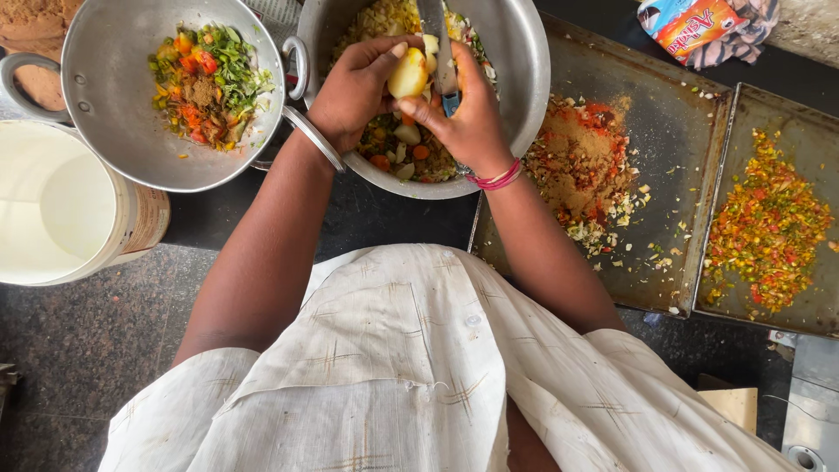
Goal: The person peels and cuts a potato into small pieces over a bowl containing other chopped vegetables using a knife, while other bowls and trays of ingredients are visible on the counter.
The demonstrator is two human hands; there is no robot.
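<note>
both hands are up over the middle steel bowl (523,79), close together and nearly touching. left hand (354,87) is wrapped around a peeled yellowish potato (408,73), fingers curled over the top of it, with a steel bangle (313,137) on that wrist. right hand (472,118) is closed on a knife (440,52), blade pointing up and away right beside the potato, thumb pressed near the potato's lower edge. pink thread bands (496,178) sit on the right wrist.

under the hands the bowl is full of chopped stuff, potato chunks, carrot bits and other veg. to the left there's a handled steel pan (105,96) with chopped greens, tomato and brown spice powder piled in it, and below that a big white bucket (61,210). right of the bowl is a dark metal tray (664,157) with a heap of brown and red spice mix, then a second tray (808,140) with finely chopped red, yellow and green bits. a crumpled packet (695,22) lies at the top right. everything's on a dark stone counter (87,341).
</note>
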